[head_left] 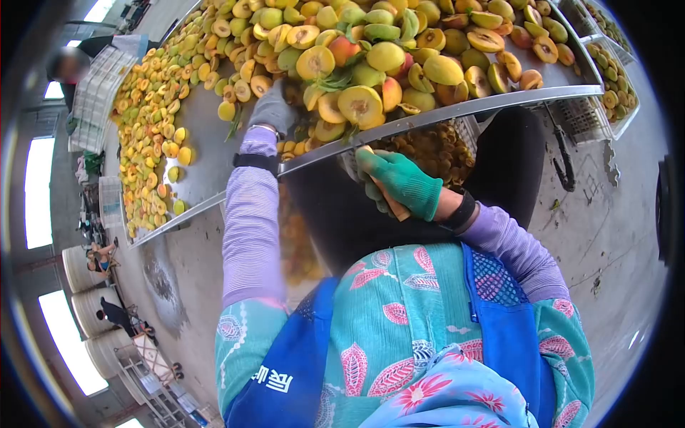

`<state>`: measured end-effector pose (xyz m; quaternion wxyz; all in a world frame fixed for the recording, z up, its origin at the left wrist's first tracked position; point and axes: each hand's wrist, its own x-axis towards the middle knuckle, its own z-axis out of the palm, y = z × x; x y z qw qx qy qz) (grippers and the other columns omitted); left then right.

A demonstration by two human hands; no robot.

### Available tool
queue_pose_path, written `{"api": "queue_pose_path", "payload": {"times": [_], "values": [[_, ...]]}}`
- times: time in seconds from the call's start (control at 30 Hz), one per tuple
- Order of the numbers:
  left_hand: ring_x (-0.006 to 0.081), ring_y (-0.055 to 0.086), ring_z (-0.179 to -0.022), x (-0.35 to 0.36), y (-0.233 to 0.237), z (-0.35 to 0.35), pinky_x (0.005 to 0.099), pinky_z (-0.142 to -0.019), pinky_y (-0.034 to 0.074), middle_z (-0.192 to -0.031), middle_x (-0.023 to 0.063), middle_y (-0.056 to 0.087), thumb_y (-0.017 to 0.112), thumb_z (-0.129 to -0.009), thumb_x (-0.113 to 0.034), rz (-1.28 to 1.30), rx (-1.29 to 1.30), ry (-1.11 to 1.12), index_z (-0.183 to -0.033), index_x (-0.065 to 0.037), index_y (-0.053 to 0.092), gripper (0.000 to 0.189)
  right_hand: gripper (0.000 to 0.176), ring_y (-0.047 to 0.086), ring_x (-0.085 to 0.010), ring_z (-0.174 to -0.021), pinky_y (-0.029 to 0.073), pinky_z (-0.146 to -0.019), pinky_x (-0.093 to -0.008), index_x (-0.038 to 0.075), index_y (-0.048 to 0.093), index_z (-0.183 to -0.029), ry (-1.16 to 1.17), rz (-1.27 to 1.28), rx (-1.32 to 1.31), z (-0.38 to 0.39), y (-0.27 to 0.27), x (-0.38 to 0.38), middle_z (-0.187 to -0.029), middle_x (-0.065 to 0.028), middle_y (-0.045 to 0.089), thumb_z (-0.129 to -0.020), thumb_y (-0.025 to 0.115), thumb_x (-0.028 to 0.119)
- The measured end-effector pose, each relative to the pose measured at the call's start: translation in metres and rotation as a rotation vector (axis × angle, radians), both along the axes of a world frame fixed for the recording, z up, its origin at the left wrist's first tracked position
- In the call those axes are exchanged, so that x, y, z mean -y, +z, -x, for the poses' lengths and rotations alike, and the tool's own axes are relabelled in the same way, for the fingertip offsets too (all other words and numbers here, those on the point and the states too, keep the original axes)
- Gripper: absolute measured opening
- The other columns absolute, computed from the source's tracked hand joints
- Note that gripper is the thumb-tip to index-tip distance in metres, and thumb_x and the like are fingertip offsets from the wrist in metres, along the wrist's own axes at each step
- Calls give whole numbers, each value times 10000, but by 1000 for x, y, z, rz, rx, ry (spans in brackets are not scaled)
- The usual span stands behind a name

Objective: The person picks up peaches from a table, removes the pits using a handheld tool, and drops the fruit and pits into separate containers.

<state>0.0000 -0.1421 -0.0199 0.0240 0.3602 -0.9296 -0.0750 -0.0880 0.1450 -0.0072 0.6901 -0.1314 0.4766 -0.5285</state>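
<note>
Halved and whole peaches (385, 57), yellow with some red and green, lie heaped on a metal table (207, 135). My left hand (272, 110), in a grey glove, is at the near edge of the heap, touching or just beside peach halves; its fingers are blurred and partly hidden. My right hand (407, 182), in a green glove, is closed around a tool with a light wooden handle (399, 210), just in front of the table's rim. The working end of that tool cannot be made out. Green leaves (339, 77) lie among the fruit.
Below the rim, between my legs, a crate holds more peach halves (435, 153). White crates (614, 89) of fruit stand at the right. A dark hook-shaped bar (564, 160) hangs by the table's right end. Other people (118, 317) are at the far left.
</note>
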Motion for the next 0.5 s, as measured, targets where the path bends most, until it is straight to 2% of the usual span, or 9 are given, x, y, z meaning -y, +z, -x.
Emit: {"api": "queue_pose_path", "payload": {"times": [0.07, 0.1, 0.17, 0.2, 0.3, 0.33, 0.43, 0.47, 0.5], "values": [[370, 638, -927, 19, -7, -3, 414, -833, 517, -1083, 204, 657, 642, -813, -138, 24, 105, -139, -1205, -41, 563, 412, 360, 471, -149, -472, 390, -411, -278, 87, 528, -935, -75, 90, -132, 0, -6, 8, -625, -27, 482, -963, 497, 445], [348, 650, -911, 8, 0, -6, 415, -827, 527, -1091, 190, 660, 639, -827, -133, -264, -123, 38, -1210, -48, 564, 400, 360, 468, -174, -470, 391, -421, -299, 80, 525, -969, -102, 135, -194, 0, -11, 13, -628, -42, 480, -957, 512, 440], [304, 673, -880, -26, 25, -27, 416, -815, 547, -1106, 163, 666, 632, -855, -122, -822, -574, 426, -1221, -60, 568, 376, 376, 543, -276, -552, 445, -512, -363, 46, 528, -1004, -163, 405, -729, 0, -25, 28, -664, -119, 543, -957, 503, 418], [241, 672, -812, -33, 28, -46, 402, -778, 569, -1083, 121, 666, 598, -912, -124, -830, -603, 228, -1249, -63, 544, 348, 386, 567, -321, -608, 460, -559, -391, 32, 529, -1014, -155, 451, -839, -4, -25, 34, -697, -157, 566, -956, 499, 412], [228, 660, -875, -77, 13, -42, 375, -828, 558, -1124, 141, 640, 540, -960, -121, -1342, -1229, 251, -1289, -37, 510, 341, 421, 611, -444, -809, 479, -705, -471, -5, 533, -1026, -107, 384, -889, -18, -6, 50, -828, -270, 619, -949, 487, 407], [236, 640, -987, -99, 4, -35, 362, -874, 540, -1196, 167, 599, 493, -992, -157, -900, -1113, 98, -1326, -21, 472, 361, 474, 607, -459, -897, 470, -756, -510, -21, 545, -1024, -81, 350, -809, -20, 7, 50, -918, -298, 629, -955, 463, 441], [172, 595, -1024, -139, 13, -21, 304, -870, 511, -1167, 125, 600, 512, -987, -151, -764, -1124, 43, -1323, -24, 483, 360, 500, 607, -458, -895, 473, -767, -499, -28, 555, -1036, -103, 223, -878, -15, -8, 47, -919, -291, 633, -954, 460, 457], [167, 588, -1028, -136, 11, -24, 311, -877, 510, -1166, 118, 594, 538, -975, -142, -583, -1017, -82, -1301, -15, 494, 353, 446, 615, -422, -894, 482, -748, -438, -7, 583, -1062, -101, 275, -971, -15, -25, 46, -918, -272, 630, -948, 519, 420], [161, 582, -1033, -132, 8, -26, 318, -884, 509, -1166, 111, 587, 563, -962, -132, -391, -930, -195, -1278, -6, 505, 346, 475, 614, -434, -896, 479, -760, -459, -16, 569, -1080, -111, 252, -943, -13, -20, 41, -924, -282, 631, -952, 494, 435]]}}
